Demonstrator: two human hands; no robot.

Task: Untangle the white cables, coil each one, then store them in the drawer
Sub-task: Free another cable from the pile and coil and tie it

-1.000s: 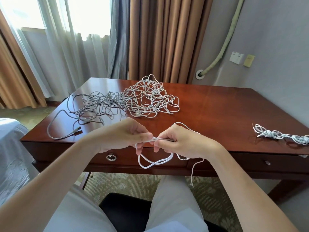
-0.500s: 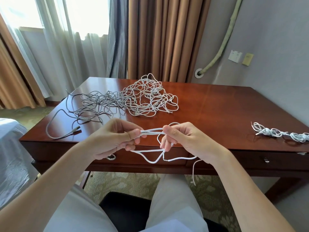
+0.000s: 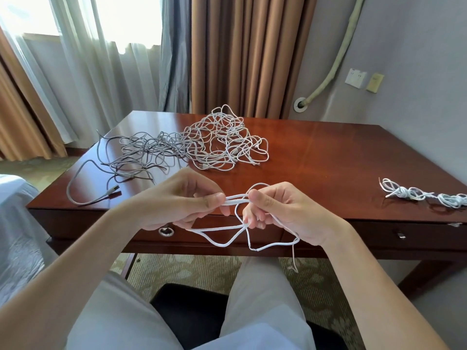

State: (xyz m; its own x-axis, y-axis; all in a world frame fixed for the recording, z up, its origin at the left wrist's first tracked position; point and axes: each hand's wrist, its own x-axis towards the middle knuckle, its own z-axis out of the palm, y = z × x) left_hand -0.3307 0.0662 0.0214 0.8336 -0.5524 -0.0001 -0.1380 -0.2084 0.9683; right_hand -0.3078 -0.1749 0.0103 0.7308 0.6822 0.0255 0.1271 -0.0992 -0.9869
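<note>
You are partway through, and closer to the start than the end; two coiled bundles (image 3: 424, 194) already lie end to end near the right edge of the desk (image 3: 341, 157), though the far one runs out of frame, so there may be more than two. One white cable (image 3: 228, 242) is in your hands in front of the desk, above your lap; your left hand (image 3: 177, 200) pinches several gathered strands between thumb and forefinger, and your right hand (image 3: 278, 210) pinches the same strands just beside it, with its lower fingers curled round a loop that hangs down toward your knees; a loose end dangles below your right wrist.

Still to do: finish coiling this cable, then work through the white tangle (image 3: 225, 140) at the back of the desk; how many cables it holds I cannot count. A grey tangle (image 3: 141, 152) lies beside it on the left, touching it, and is not part of your job.

Two drawers show in the desk front, the left drawer (image 3: 165, 231) and the right drawer (image 3: 401, 234); both look closed, so nothing is stored yet.
</note>
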